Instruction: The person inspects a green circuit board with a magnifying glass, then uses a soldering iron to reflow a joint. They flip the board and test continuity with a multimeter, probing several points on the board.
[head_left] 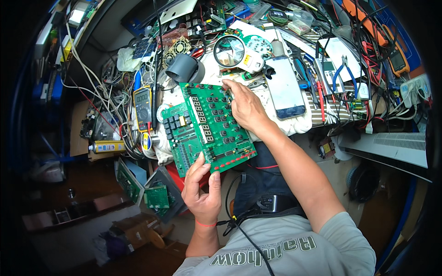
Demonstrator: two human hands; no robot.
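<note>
A green display circuit board [220, 133] with seven-segment digits, rows of black push buttons and red parts along its lower edge is held tilted between my hands. My left hand [202, 191] pinches its near lower-left edge, thumb and fingers at the corner. My right hand [246, 106] grips the upper right edge, its fingertips partly hidden at the board's rim. A second green board [181, 131] with black relays lies behind and to the left, overlapped by the display board. Whether the two are joined cannot be seen.
Beyond the boards stand a grey cylinder [183, 68] and a round magnifier [229, 51]. A yellow multimeter [142, 108] sits left, a phone [285, 87] right, near blue-handled pliers [344, 77]. An orange meter [397, 57] is far right. Cables and boards crowd the bench.
</note>
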